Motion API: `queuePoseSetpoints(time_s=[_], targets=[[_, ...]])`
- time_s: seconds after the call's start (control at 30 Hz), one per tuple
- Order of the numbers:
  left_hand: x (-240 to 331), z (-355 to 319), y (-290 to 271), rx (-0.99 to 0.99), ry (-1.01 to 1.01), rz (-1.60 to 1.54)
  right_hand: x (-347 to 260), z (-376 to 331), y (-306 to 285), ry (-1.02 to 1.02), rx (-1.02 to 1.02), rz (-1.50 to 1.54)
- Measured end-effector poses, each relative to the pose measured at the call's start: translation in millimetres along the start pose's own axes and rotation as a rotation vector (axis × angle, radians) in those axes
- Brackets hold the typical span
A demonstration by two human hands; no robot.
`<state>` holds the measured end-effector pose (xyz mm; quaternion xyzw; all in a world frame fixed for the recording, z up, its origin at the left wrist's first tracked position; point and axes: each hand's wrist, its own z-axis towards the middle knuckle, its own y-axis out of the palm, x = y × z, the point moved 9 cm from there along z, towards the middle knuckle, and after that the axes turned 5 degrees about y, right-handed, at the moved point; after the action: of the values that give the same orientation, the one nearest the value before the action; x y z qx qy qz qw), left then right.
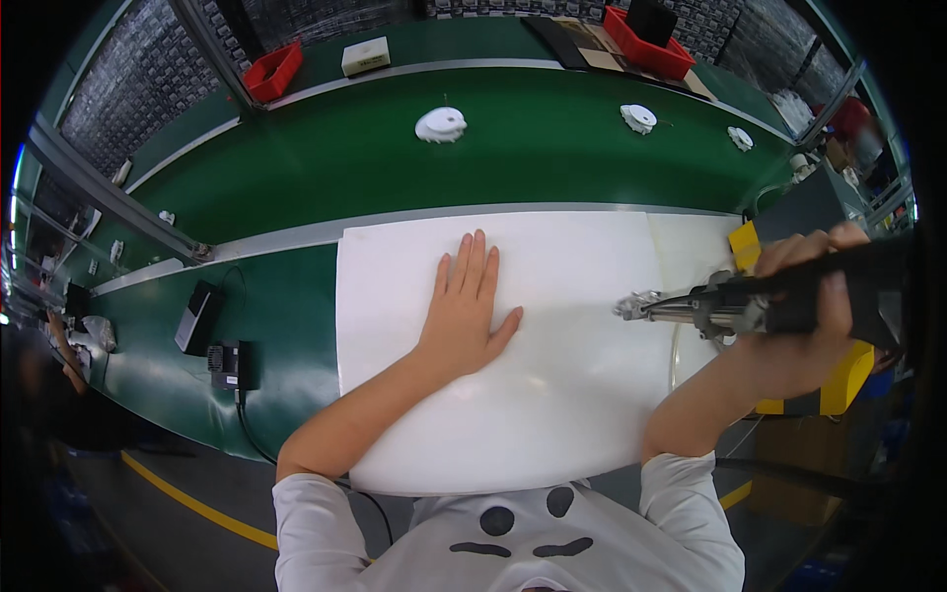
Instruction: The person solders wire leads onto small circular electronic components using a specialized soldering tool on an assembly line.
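My left hand (464,321) lies flat, palm down, on a white sheet (572,424) that covers the bench in front of me. Its fingers point away from me, the thumb stands out to the right, and nothing is in it. On the right, my right hand (804,357) is wrapped round a black hand-held power tool (878,281). The tool's metal front end (705,308) points left, over the right part of the sheet. Its exact kind I cannot make out. The tip is apart from my left hand.
Beyond the sheet runs a green conveyor belt (326,158) carrying white round parts (441,124). Black devices (200,316) with cables sit on the green bench at left. Red bins (272,73) and a white box (366,57) stand behind. A yellow-and-black block (848,380) is at right.
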<state>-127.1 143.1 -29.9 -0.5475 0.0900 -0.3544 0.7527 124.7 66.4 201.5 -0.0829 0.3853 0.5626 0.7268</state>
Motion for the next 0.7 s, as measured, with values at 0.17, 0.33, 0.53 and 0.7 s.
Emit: queuePoseSetpoints(time_s=[0.17,0.33,0.53,0.7], targets=[[2,1,5,-0.059,-0.009,-0.008,7,-1,16,0.117,0.057,-0.119],[2,1,8,-0.068,-0.001,-0.025,4,0,26,0.076,0.02,-0.053],[3,0,7,-0.057,0.019,-0.023,5,-3,23,0.098,0.042,-0.01],[4,1,6,-0.055,0.028,-0.022,3,-6,19,0.101,0.067,-0.042]])
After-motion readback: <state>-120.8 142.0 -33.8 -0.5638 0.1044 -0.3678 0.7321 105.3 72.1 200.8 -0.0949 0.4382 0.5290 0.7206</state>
